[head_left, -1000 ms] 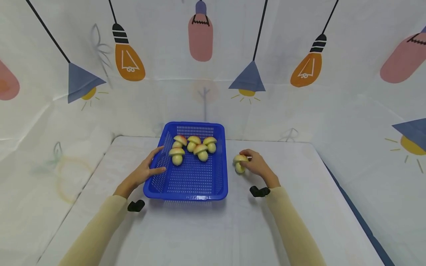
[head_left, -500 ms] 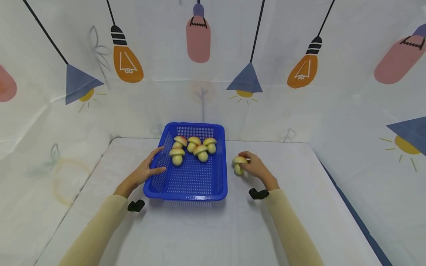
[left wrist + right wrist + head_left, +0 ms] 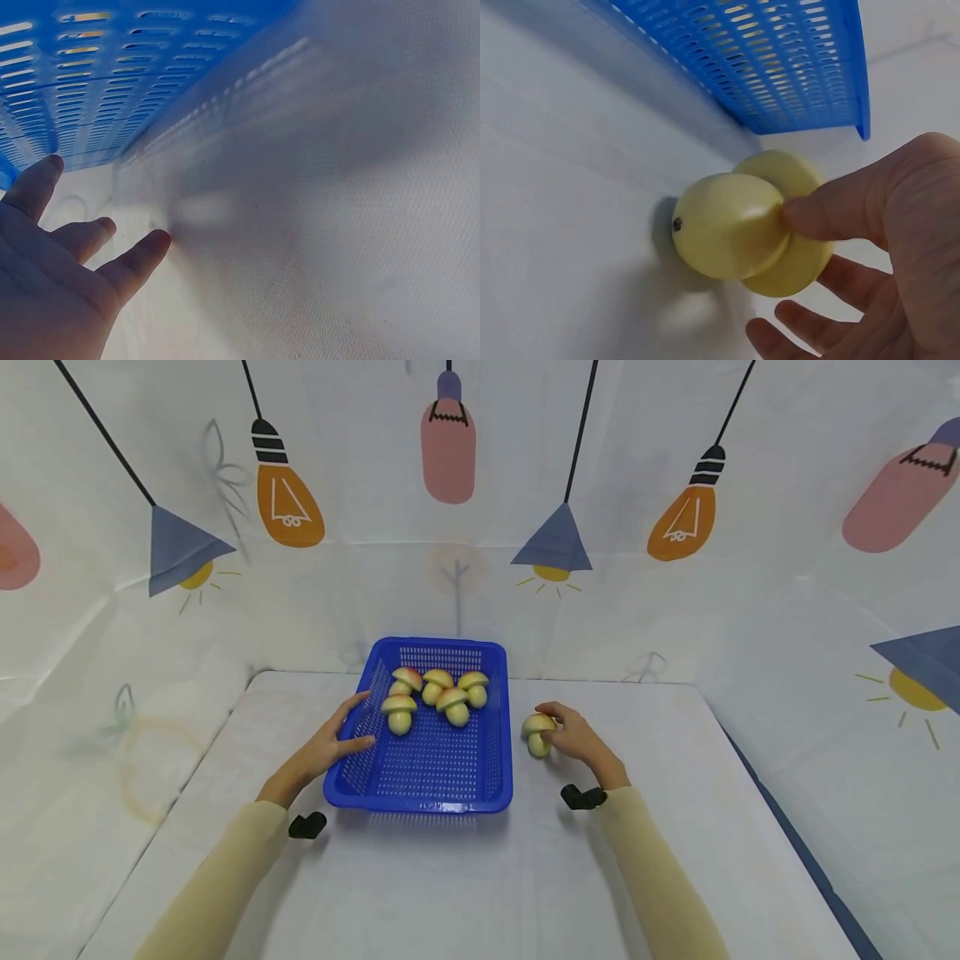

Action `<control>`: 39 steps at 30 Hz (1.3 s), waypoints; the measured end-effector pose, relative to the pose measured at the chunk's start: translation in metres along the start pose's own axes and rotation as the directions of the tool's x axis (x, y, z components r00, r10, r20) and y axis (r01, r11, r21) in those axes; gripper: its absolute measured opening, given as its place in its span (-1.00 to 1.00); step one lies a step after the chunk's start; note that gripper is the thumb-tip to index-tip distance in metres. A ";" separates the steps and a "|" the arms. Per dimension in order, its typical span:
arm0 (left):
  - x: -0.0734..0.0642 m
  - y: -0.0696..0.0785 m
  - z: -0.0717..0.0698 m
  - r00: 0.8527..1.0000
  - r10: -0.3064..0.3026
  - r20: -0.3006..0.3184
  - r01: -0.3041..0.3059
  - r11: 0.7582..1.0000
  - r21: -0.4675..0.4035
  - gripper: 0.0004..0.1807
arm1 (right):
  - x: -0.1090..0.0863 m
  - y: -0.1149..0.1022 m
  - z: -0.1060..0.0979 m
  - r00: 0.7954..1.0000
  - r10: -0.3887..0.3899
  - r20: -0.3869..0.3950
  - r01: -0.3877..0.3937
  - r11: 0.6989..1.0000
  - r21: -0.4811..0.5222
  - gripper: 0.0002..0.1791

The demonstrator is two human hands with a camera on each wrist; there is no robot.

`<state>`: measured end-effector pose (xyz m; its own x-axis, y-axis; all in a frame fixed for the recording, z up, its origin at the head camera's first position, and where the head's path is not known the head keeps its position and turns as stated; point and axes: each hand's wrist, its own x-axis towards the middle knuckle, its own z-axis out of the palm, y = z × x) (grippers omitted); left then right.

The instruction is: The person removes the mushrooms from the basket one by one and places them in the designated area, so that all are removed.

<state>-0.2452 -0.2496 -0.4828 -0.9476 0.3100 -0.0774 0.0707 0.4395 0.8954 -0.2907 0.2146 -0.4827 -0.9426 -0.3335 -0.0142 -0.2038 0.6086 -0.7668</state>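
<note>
A blue plastic basket (image 3: 429, 803) with slotted walls sits on the white table. My left hand (image 3: 320, 749) rests at its left side, thumb and index finger spread over the rim; the left wrist view shows other straight fingers (image 3: 136, 268) beside the outer wall. Several yellow-green toy mushrooms (image 3: 400, 722) with reddish cap tops lie in the far half of the basket. Right of it, my right hand (image 3: 579, 737) pinches another toy mushroom (image 3: 534, 727) between thumb and fingers. Its rounded stem (image 3: 727, 225) points away from the palm, close to the tabletop.
The white-covered table (image 3: 450, 893) ends at a white wall cloth (image 3: 360, 585) printed with lamps and bulbs. A dark blue strip (image 3: 795, 835) runs along the right table edge. Black wrist pieces (image 3: 307, 825) show near both cuffs.
The right hand and its mushroom have shifted very slightly left and stayed near the table. The left hand and basket hold their places. The head view has shifted a little.
</note>
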 end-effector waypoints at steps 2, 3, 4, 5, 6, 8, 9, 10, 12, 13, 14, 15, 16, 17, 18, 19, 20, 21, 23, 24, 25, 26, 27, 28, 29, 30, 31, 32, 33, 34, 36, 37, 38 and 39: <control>0.000 0.001 0.000 1.000 0.000 -0.002 0.000 1.000 -0.001 -0.04 | 0.000 -0.001 -0.002 0.999 -0.032 -0.012 0.032 0.999 0.003 -0.36; 0.000 0.001 0.000 1.000 0.000 -0.003 0.000 1.000 0.000 -0.04 | 0.000 -0.002 -0.003 0.998 -0.053 -0.020 0.053 0.999 0.004 -0.33; -0.001 0.001 0.000 1.000 -0.003 -0.004 0.003 1.000 0.002 -0.05 | 0.000 -0.003 -0.004 0.997 -0.067 -0.027 0.067 0.998 0.003 -0.30; -0.001 0.002 0.000 1.000 -0.007 -0.006 0.007 1.000 0.004 -0.04 | 0.001 -0.004 -0.005 0.996 -0.082 -0.033 0.082 0.997 0.003 -0.27; -0.001 0.003 0.001 1.000 -0.009 -0.007 0.009 1.000 0.005 -0.04 | 0.002 -0.006 -0.007 0.995 -0.093 -0.036 0.093 0.996 -0.001 -0.24; -0.001 0.003 0.001 1.000 -0.013 -0.009 0.013 1.000 0.010 -0.04 | 0.003 -0.012 -0.011 0.994 -0.100 -0.035 0.100 0.995 -0.002 -0.22; -0.001 0.004 0.001 1.000 -0.016 -0.009 0.017 1.000 0.011 -0.04 | 0.004 -0.015 -0.013 0.994 -0.104 -0.035 0.104 0.995 -0.013 -0.22; -0.001 0.004 0.001 1.000 -0.020 -0.008 0.020 1.000 0.012 -0.04 | 0.004 -0.019 -0.015 0.994 -0.102 -0.029 0.101 0.995 -0.015 -0.23; -0.001 0.004 0.001 1.000 -0.022 -0.008 0.022 1.000 0.012 -0.04 | 0.006 -0.027 -0.018 0.995 -0.100 -0.023 0.099 0.995 -0.020 -0.23; -0.001 0.004 0.001 1.000 -0.023 -0.009 0.023 1.000 0.013 -0.04 | 0.007 -0.031 -0.020 0.995 -0.100 -0.022 0.100 0.995 -0.018 -0.23; -0.001 0.003 0.001 1.000 -0.024 -0.009 0.024 1.000 0.014 -0.04 | 0.007 -0.035 -0.022 0.995 -0.100 -0.019 0.100 0.995 -0.019 -0.23; -0.001 0.003 0.001 1.000 -0.024 -0.009 0.024 1.000 0.014 -0.04 | 0.008 -0.040 -0.023 0.995 -0.102 -0.017 0.102 0.995 -0.018 -0.23; -0.002 0.003 0.001 1.000 -0.022 -0.008 0.022 1.000 0.014 -0.03 | 0.009 -0.044 -0.025 0.995 -0.102 -0.013 0.101 0.995 -0.017 -0.22; -0.002 0.003 0.001 1.000 -0.019 -0.009 0.019 1.000 0.015 -0.03 | 0.010 -0.047 -0.026 0.994 -0.104 -0.013 0.104 0.994 -0.021 -0.22; -0.002 0.003 0.001 1.000 -0.018 -0.010 0.018 1.000 0.015 -0.03 | 0.011 -0.051 -0.027 0.994 -0.109 -0.012 0.109 0.994 -0.021 -0.21; -0.002 0.003 0.001 1.000 -0.017 -0.009 0.017 1.000 0.013 -0.03 | 0.011 -0.055 -0.028 0.994 -0.112 -0.012 0.112 0.993 -0.021 -0.21; -0.002 0.003 0.002 1.000 -0.016 -0.009 0.016 1.000 0.013 -0.03 | 0.013 -0.059 -0.028 0.993 -0.121 -0.012 0.121 0.992 -0.026 -0.21; -0.002 0.003 0.002 1.000 -0.016 -0.009 0.016 1.000 0.011 -0.04 | 0.014 -0.062 -0.029 0.992 -0.128 -0.013 0.128 0.991 -0.026 -0.21; -0.003 0.003 0.002 1.000 -0.019 -0.009 0.020 1.000 0.005 -0.04 | 0.016 -0.070 -0.029 0.991 -0.136 -0.015 0.136 0.990 -0.031 -0.21; -0.003 0.003 0.002 1.000 -0.021 -0.009 0.021 1.000 0.004 -0.04 | 0.016 -0.074 -0.030 0.990 -0.139 -0.015 0.138 0.990 -0.035 -0.21; -0.003 0.003 0.002 1.000 -0.021 -0.008 0.021 1.000 0.002 -0.04 | 0.017 -0.079 -0.030 0.990 -0.139 -0.014 0.138 0.990 -0.036 -0.21; -0.003 0.003 0.002 1.000 -0.021 -0.007 0.021 1.000 0.002 -0.04 | 0.018 -0.083 -0.030 0.990 -0.141 -0.012 0.141 0.989 -0.038 -0.22; -0.003 0.003 0.002 1.000 -0.022 -0.007 0.022 1.000 0.001 -0.04 | 0.019 -0.087 -0.029 0.990 -0.140 -0.009 0.139 0.990 -0.037 -0.22; -0.003 0.003 0.002 1.000 -0.022 -0.007 0.022 1.000 0.000 -0.04 | 0.021 -0.092 -0.029 0.990 -0.140 -0.008 0.140 0.990 -0.037 -0.22; -0.002 0.003 0.002 1.000 -0.022 -0.007 0.022 1.000 -0.001 -0.04 | 0.022 -0.096 -0.028 0.990 -0.144 -0.004 0.144 0.989 -0.035 -0.22; -0.002 0.003 0.001 1.000 -0.020 -0.005 0.020 1.000 0.000 -0.04 | 0.024 -0.100 -0.027 0.989 -0.149 0.000 0.148 0.988 -0.030 -0.23; -0.002 0.003 0.001 1.000 -0.018 -0.005 0.018 1.000 0.000 -0.03 | 0.025 -0.103 -0.025 0.988 -0.155 0.004 0.155 0.988 -0.023 -0.23; -0.002 0.003 0.001 1.000 -0.019 -0.004 0.019 1.000 0.001 -0.03 | 0.028 -0.107 -0.023 0.987 -0.160 0.009 0.160 0.987 -0.017 -0.23; -0.002 0.003 0.001 1.000 -0.017 -0.003 0.017 1.000 0.002 -0.03 | 0.030 -0.110 -0.021 0.986 -0.164 0.015 0.164 0.986 -0.008 -0.24; -0.002 0.003 0.001 1.000 -0.016 -0.003 0.016 1.000 0.001 -0.03 | 0.032 -0.113 -0.019 0.985 -0.170 0.022 0.170 0.985 0.009 -0.24; -0.002 0.003 0.001 1.000 -0.012 -0.003 0.012 1.000 -0.001 -0.03 | 0.036 -0.119 -0.013 0.984 -0.175 0.038 0.173 0.984 0.047 -0.25; -0.002 0.003 0.001 1.000 -0.011 -0.004 0.011 1.000 -0.002 -0.04 | 0.039 -0.123 -0.010 0.983 -0.180 0.048 0.177 0.982 0.059 -0.25; -0.002 0.003 0.001 1.000 -0.009 -0.004 0.009 1.000 -0.003 -0.04 | 0.041 -0.127 -0.006 0.981 -0.184 0.060 0.179 0.981 0.074 -0.25; -0.002 0.003 0.001 1.000 -0.008 -0.003 0.008 1.000 -0.007 -0.04 | 0.043 -0.131 -0.002 0.980 -0.188 0.070 0.182 0.979 0.089 -0.25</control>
<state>-0.2428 -0.2479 -0.4808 -0.9492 0.3035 -0.0833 0.0606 0.4360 0.8979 -0.3051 0.1224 -0.3817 -0.8664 -0.4919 0.0855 -0.3474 0.4711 -0.8107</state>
